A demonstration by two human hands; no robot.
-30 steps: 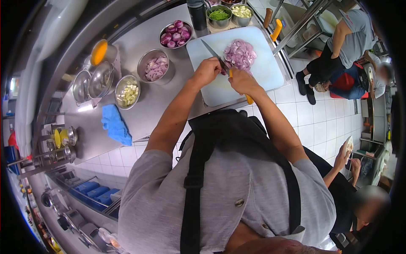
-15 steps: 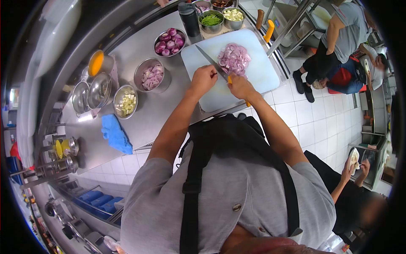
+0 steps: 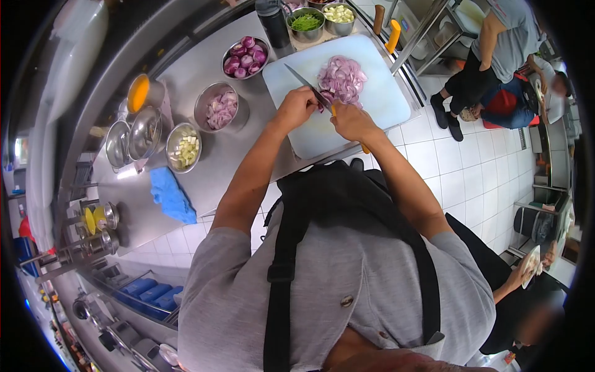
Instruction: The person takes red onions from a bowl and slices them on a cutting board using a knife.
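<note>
On the white cutting board (image 3: 385, 118), my right hand (image 3: 353, 122) grips the yellow handle of a kitchen knife (image 3: 301, 77). Its blade points away to the far left. My left hand (image 3: 298, 106) is beside the blade, fingers closed on a small dark-purple piece of red onion, mostly hidden by the fingertips and knife. Just beyond the blade lies a loose heap of sliced red onion (image 3: 343, 77). Left of the board are a bowl of whole peeled red onions (image 3: 246, 59) and a deep metal bowl of onion pieces (image 3: 221, 110).
A bowl of pale cubes (image 3: 184, 149) and a blue cloth (image 3: 170, 195) lie on the steel counter (image 3: 238, 170). Behind the board stand a dark bottle (image 3: 273, 26) and a bowl of chopped greens (image 3: 306, 22). Other people are at the right.
My left hand has shifted slightly right toward the blade, and purple onion now shows beside it. The view has tilted a little. A co-worker at the lower right has moved a white dish.
</note>
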